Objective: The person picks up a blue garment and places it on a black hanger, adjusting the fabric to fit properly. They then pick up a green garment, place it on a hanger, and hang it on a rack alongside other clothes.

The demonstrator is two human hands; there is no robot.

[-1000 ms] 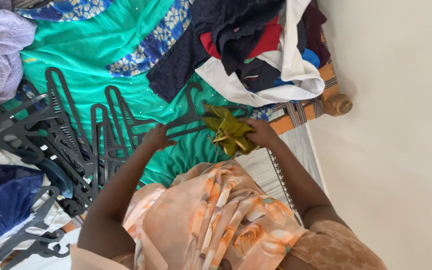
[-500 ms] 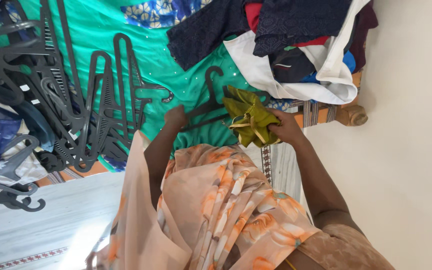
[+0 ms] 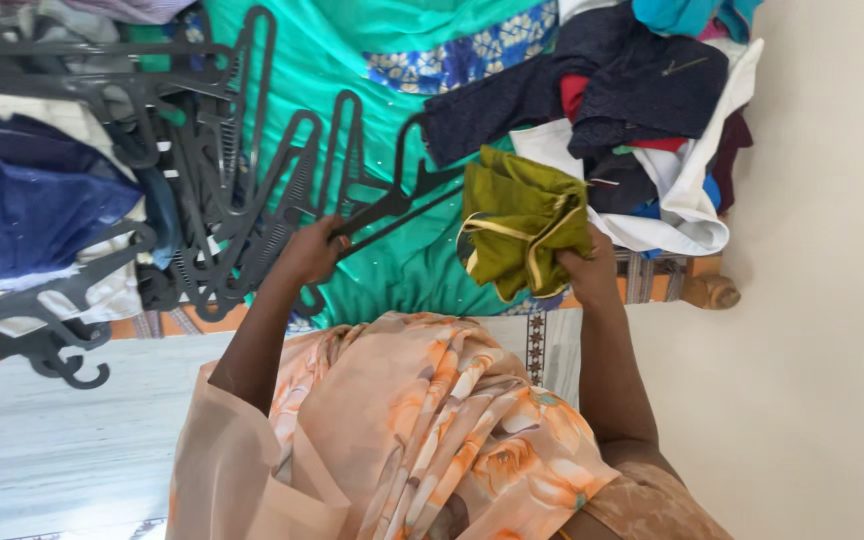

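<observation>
My left hand (image 3: 310,250) grips one end of a dark grey plastic hanger (image 3: 392,205), held tilted above the teal cloth (image 3: 392,270). My right hand (image 3: 586,270) clutches a bunched olive-green garment with yellow trim (image 3: 520,225). The garment's left edge sits right beside the hanger's far end; I cannot tell whether they touch. My peach floral drape (image 3: 432,420) fills the lower middle of the view.
Several dark grey hangers (image 3: 222,170) lie heaped on the teal cloth at the left. A blue garment (image 3: 32,210) lies at the far left. A pile of mixed clothes (image 3: 642,120) sits at the upper right, above a wooden bed post (image 3: 712,292). A pale wall (image 3: 832,300) is at right.
My left hand has lifted the hanger off the cloth and tilted it. My right hand has raised the olive garment toward the hanger's end. The view has shifted.
</observation>
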